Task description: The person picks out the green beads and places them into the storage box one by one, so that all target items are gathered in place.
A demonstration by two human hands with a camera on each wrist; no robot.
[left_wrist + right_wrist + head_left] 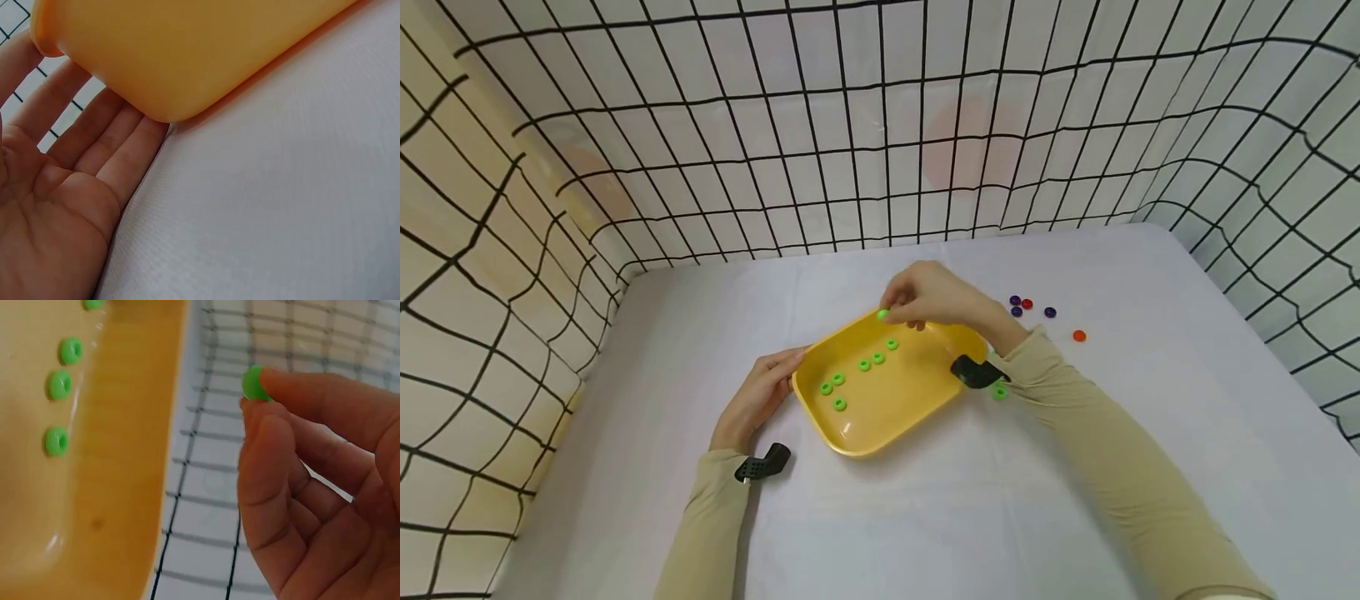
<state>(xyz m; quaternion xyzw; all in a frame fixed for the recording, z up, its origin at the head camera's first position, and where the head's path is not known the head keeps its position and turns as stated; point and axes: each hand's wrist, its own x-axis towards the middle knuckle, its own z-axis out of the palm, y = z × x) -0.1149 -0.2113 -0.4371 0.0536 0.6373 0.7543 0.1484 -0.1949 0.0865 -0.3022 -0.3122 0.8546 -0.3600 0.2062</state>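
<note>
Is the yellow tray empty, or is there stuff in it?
Not empty: the head view shows several green beads lying inside the yellow tray.

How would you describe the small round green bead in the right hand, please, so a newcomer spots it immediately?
On the white table is a yellow, rounded rectangular tray. At its far side, the person's bare right hand pinches the small round green bead. Unlike the green beads lying in the tray, it is held up.
</note>
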